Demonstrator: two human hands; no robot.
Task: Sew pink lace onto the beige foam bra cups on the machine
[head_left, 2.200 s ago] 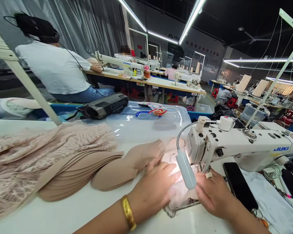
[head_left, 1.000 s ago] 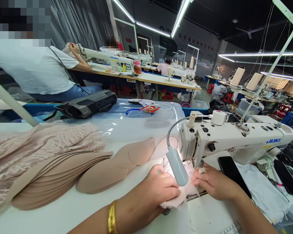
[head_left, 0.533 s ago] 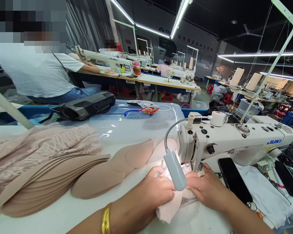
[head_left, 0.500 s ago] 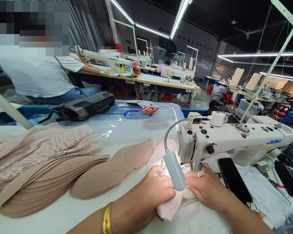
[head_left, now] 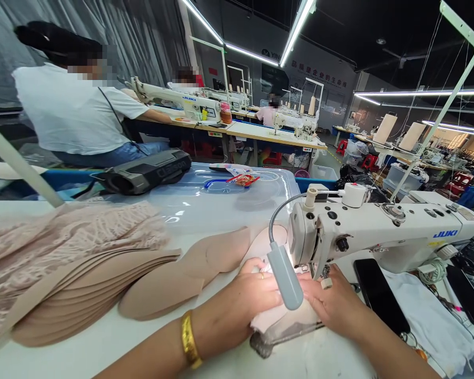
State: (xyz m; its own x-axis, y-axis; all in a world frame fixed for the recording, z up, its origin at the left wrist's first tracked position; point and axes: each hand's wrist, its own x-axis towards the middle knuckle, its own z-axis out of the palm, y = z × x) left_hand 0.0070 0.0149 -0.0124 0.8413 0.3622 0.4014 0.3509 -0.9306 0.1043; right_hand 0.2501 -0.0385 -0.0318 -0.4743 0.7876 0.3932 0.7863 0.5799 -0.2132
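My left hand (head_left: 253,295) is closed on a pale pink fabric piece (head_left: 268,318) in front of the sewing machine (head_left: 363,226); some of its fingertips are behind the grey lamp head (head_left: 285,279). From the other side my right hand (head_left: 327,300) reaches in by the presser foot area, its fingers closed on the same fabric, with the tips partly hidden by the lamp and machine head. Part of the fabric lies under the needle area, lit brightly. Left of my hands rests a long beige cup-shaped panel (head_left: 161,289).
A stack of beige panels (head_left: 75,300) and beige lace (head_left: 82,226) cover the left side. A clear plastic lid (head_left: 229,202) lies behind them. At right are a black phone (head_left: 379,295) and white cloth (head_left: 426,316). A co-worker (head_left: 79,116) sits at another machine.
My left hand has flattened and shifted slightly over the fabric. The fabric's near edge has turned and drawn in, exposing more of the machine bed. The view has shifted a little.
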